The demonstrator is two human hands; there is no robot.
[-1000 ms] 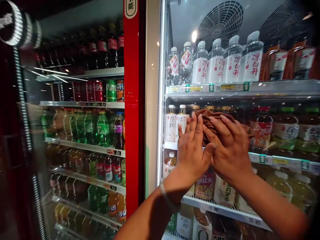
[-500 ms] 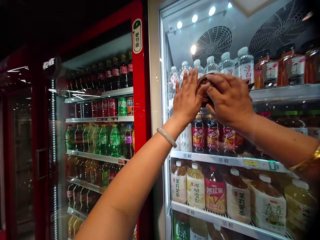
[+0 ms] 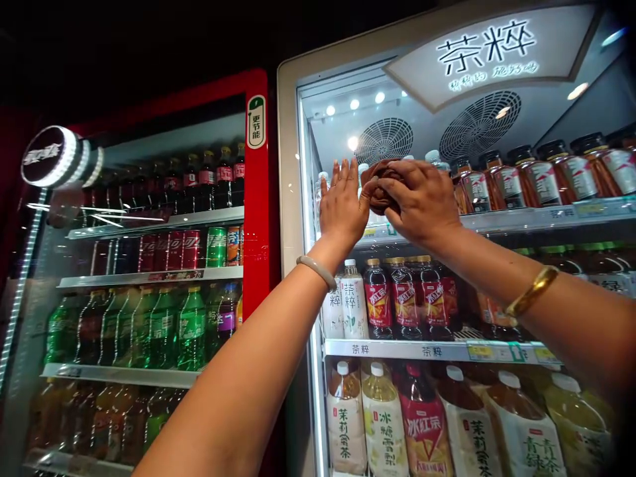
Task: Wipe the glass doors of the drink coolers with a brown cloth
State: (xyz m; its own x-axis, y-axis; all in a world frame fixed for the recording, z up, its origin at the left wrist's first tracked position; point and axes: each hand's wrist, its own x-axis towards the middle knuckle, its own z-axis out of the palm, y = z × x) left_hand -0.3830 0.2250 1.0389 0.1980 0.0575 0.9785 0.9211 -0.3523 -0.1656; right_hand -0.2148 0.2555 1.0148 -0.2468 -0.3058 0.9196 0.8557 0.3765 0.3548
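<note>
A crumpled brown cloth (image 3: 381,189) is bunched under my right hand (image 3: 422,199), whose fingers are closed over it against the glass door of the drinks fridge (image 3: 288,218). Just to the left, my left hand (image 3: 345,205) lies flat on the same glass with its fingers stretched upward. Its thumb comes up to the cloth's edge; whether they touch I cannot tell. Behind both hands, clear bottles on the upper shelf are mostly hidden. Below them stand red-labelled tea bottles (image 3: 406,301).
On the left stands a red-framed fridge (image 3: 256,218) with cola, cans and green bottles (image 3: 191,328). Large tea bottles (image 3: 385,411) fill a lower shelf on the right. An illuminated sign (image 3: 487,56) hangs at the top, near round fan grilles (image 3: 385,142).
The view has tilted up and shifted, so the lit sign now shows. Against the shelves behind, both hands and the cloth sit slightly differently; the grip on the cloth is kept.
</note>
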